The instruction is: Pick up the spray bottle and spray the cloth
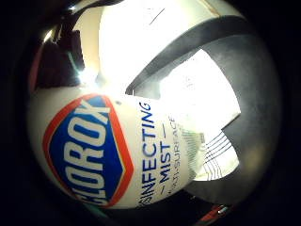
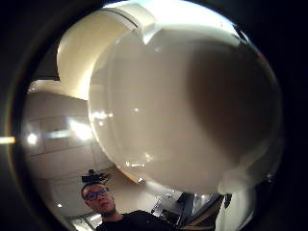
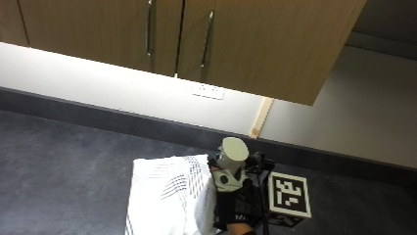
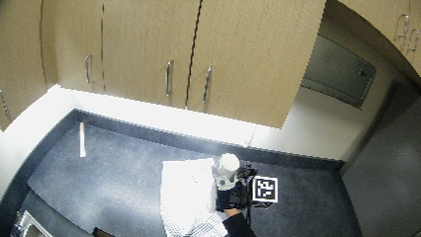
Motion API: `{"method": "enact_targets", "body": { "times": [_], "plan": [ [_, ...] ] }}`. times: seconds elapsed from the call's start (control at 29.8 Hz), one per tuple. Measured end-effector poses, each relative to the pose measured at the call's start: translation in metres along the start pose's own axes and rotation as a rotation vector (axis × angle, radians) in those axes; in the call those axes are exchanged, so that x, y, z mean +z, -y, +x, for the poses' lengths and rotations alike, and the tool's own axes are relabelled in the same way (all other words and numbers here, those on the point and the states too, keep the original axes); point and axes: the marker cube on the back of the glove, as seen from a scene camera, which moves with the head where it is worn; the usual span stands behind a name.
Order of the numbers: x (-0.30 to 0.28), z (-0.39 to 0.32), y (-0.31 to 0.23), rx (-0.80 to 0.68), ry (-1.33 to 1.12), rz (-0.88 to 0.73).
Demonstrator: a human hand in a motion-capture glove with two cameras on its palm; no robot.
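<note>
A dark grey speckled countertop [image 3: 72, 161] is running under light wooden cabinets [image 3: 261, 44]. The black-gloved right hand [image 3: 229, 208] is gripping a white plastic spray bottle [image 3: 231, 161], fingers clamped around it — beside a white folded cloth [image 3: 169, 196]. The bottle's nozzle is hidden.

A white spray bottle [image 3: 232, 159] with a blue and red Clorox label [image 1: 89, 148] stands upright, raised at the cloth's 3 o'clock edge. The white cloth [image 3: 169, 198] with thin dark stripes lies flat on the dark counter [image 3: 65, 161].

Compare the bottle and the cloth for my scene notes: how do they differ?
The bottle is held upright in the gloved right hand; the cloth lies flat on the counter. The bottle bears a blue-and-red logo; the cloth has thin dark stripes. Both are mostly white.
</note>
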Motion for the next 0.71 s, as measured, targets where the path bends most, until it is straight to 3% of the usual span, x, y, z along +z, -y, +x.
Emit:
{"method": "enact_targets", "body": {
  "times": [0.54, 0.71],
  "plan": [
    [0.121, 0.006, -0.006, -0.09, 0.033, -0.148],
    [0.129, 0.007, -0.008, -0.075, 0.062, -0.152]
  ]
}}
